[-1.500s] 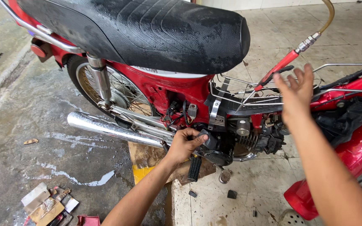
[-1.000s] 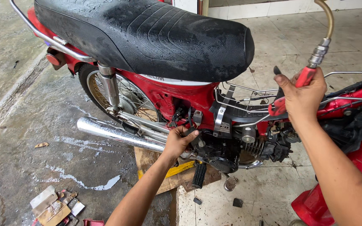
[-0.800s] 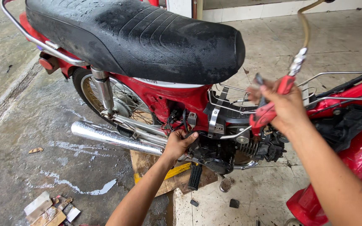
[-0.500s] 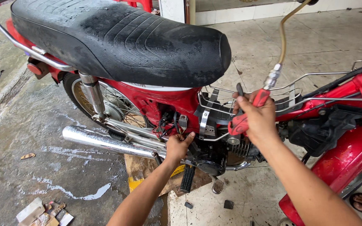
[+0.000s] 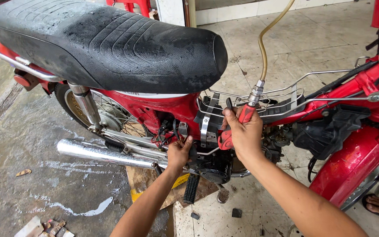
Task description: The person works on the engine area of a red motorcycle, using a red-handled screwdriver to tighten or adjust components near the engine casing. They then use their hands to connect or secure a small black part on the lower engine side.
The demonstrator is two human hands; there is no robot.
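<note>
Right hand (image 5: 242, 134) closed in a firm grip around the red-handled air blow gun (image 5: 237, 127), thumb laid along its upper side. The tool's long axis runs steeply, tilted: metal coupling and yellowish rubber hose (image 5: 266, 41) rising at the top, lower end aimed down and leftward at the dark engine block (image 5: 211, 162) just beneath. Left hand (image 5: 180, 153) lies lower and to the left, fingers curled against engine parts beside the tangled black wiring (image 5: 165, 131); whether it grasps anything cannot be told. The two hands are near, not touching. Above, the wet black textured seat (image 5: 110, 41); below left, the chrome exhaust pipe (image 5: 101, 153).
</note>
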